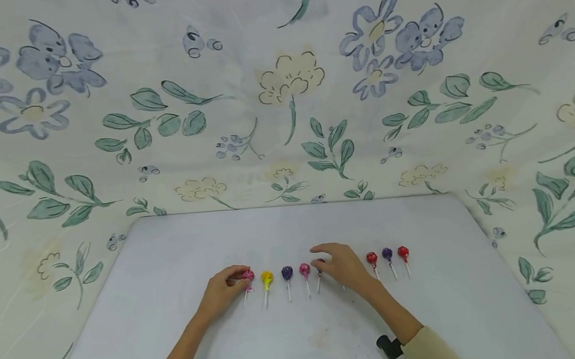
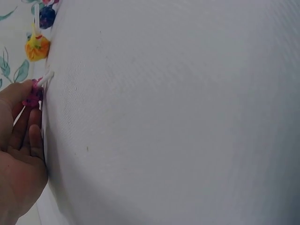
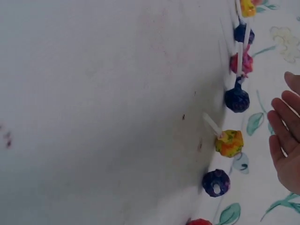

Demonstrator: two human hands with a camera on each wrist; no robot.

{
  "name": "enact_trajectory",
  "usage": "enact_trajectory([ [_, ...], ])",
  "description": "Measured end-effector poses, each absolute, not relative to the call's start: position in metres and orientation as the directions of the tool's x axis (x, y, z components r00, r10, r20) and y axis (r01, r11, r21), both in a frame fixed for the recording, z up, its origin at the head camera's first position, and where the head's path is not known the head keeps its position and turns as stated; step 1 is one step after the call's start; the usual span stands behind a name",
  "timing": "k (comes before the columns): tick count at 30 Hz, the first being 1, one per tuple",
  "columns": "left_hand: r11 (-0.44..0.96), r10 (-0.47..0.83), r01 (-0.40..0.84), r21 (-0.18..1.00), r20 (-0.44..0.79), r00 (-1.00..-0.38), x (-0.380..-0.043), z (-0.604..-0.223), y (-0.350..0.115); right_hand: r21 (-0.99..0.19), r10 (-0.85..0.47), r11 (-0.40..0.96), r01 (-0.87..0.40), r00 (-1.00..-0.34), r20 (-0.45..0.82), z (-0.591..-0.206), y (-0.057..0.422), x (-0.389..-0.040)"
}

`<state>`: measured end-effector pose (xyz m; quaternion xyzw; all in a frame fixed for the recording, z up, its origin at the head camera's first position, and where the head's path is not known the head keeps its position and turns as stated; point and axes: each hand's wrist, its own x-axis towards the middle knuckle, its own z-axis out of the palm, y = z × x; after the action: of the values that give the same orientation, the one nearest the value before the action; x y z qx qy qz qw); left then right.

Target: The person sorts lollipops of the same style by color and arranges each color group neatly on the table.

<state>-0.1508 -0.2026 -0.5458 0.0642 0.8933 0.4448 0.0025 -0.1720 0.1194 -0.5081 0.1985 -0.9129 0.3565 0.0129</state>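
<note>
Wrapped lollipops lie in a row across a white table (image 1: 297,332). At the row's left end my left hand (image 1: 222,289) pinches a pink lollipop (image 1: 248,275) between thumb and fingers; its white stick points toward me. Beside it come a yellow lollipop (image 1: 267,280), a purple lollipop (image 1: 286,273) and another pink lollipop (image 1: 305,270). My right hand (image 1: 344,268) hovers over the row, fingers apart, holding nothing. It partly hides a dark lollipop (image 3: 237,100) in the head view. The right wrist view also shows a yellow lollipop (image 3: 229,143) and a purple one (image 3: 216,183) near that hand.
Right of my right hand lie a red lollipop (image 1: 372,259), a purple lollipop (image 1: 387,254) and another red lollipop (image 1: 403,252). A flower-printed cloth (image 1: 243,105) hangs behind the table. Each wrist carries a black device (image 1: 389,347).
</note>
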Motion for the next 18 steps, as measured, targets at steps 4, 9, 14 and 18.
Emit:
enact_trajectory([
  [4,0.595,0.119,0.115,0.795,0.055,-0.991,-0.150,-0.544,-0.203,-0.615,-0.384,0.699,-0.365,-0.917,0.107,-0.513,0.110,-0.177],
  [9,0.595,0.117,0.115,0.795,0.056,-0.992,-0.150,-0.544,-0.203,-0.587,-0.386,0.731,-0.348,-0.920,0.065,-0.519,0.103,-0.181],
  [14,0.597,0.104,0.093,0.797,0.039,-0.994,-0.147,-0.545,-0.203,-0.532,-0.424,0.750,-0.393,-0.903,0.069,-0.521,0.099,-0.183],
  [18,0.591,0.102,0.096,0.801,0.043,-0.994,-0.148,-0.545,-0.203,-0.510,-0.445,0.757,-0.409,-0.894,0.057,-0.519,0.097,-0.185],
])
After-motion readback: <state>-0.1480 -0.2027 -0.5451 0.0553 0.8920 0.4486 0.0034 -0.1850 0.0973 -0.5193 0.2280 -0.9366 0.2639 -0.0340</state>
